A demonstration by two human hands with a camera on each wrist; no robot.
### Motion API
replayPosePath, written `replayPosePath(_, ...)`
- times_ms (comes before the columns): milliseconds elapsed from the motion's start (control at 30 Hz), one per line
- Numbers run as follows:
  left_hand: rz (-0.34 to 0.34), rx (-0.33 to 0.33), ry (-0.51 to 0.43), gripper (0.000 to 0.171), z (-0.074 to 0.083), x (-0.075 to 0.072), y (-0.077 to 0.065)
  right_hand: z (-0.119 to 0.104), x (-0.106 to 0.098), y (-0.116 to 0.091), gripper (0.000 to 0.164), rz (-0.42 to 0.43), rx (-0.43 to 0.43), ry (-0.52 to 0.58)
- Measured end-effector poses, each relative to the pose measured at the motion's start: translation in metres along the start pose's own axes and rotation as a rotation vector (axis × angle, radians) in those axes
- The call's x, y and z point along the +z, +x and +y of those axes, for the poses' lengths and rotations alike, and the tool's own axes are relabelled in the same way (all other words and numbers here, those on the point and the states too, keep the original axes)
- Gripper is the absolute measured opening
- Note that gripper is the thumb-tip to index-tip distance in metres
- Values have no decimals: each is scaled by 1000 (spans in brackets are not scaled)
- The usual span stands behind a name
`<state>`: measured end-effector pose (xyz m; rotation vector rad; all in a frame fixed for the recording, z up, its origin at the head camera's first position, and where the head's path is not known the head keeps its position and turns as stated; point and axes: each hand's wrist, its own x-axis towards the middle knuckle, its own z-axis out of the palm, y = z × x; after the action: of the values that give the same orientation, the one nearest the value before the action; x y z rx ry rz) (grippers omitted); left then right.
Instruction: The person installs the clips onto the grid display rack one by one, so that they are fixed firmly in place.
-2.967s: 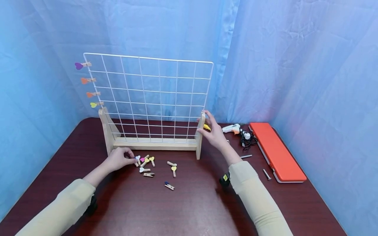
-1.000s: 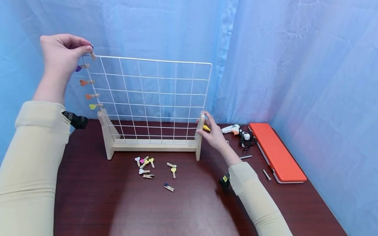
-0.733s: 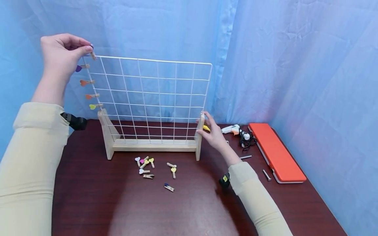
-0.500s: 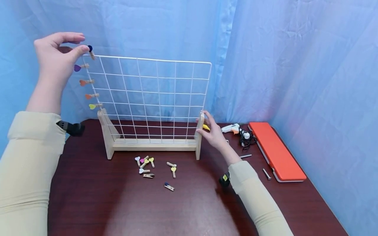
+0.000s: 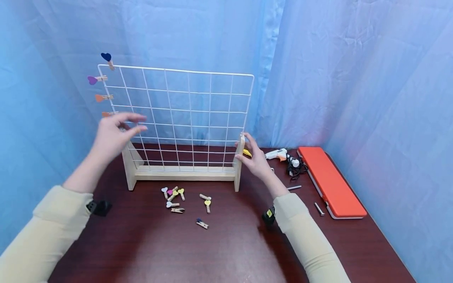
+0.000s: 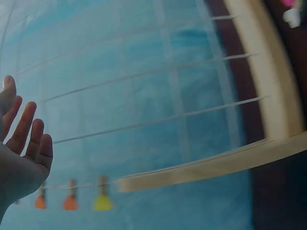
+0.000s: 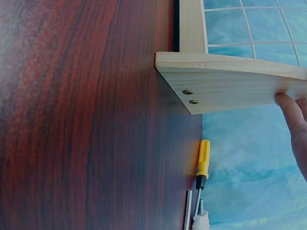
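Note:
My left hand (image 5: 115, 135) hangs in front of the lower left of the white wire grid (image 5: 164, 70), empty, thumb apart from the fingers. My right hand (image 5: 257, 159) grips the right upright of the wooden stand (image 5: 184, 173), which bears the grid. A navy heart clothespin (image 5: 106, 57) sits on the grid's top wire near the left corner. Down the left wire hang a purple clothespin (image 5: 92, 80) and two orange ones. A yellow clothespin (image 6: 102, 203) shows below them in the left wrist view, hidden by my hand in the head view.
Several heart clothespins (image 5: 175, 193) lie in front of the stand, with a navy one (image 5: 201, 224) nearer. To the right are a yellow-handled screwdriver (image 7: 204, 158), a white glue gun (image 5: 277, 154) with black cord, bolts (image 5: 319, 209) and an orange case (image 5: 330, 181). Curtains surround the table.
My left hand picked up the navy clothespin from the table, clipped it to the grid's top wire, let go and moved down and right. My right hand has stayed on the upright.

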<state>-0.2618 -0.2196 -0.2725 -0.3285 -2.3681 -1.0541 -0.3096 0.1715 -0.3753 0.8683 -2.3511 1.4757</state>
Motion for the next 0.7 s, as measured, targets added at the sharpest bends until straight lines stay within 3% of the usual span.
replayPosePath(167,-162,-42,-1,35,-35,37,-37,0,0,-1,69,3,-4,-8)
replayPosePath(367,-290,44,27,32,-70,75,-73,0,-1,-2,71,-3,5,-15)
replayPosePath(567,-397,93,52,29,-96,96,-89,-1,-1,-2,70,-8,3,-4)
replayPosePath(700,-475,65,74,28,-104,102,-93,-1,0,-2,70,-3,10,-10)
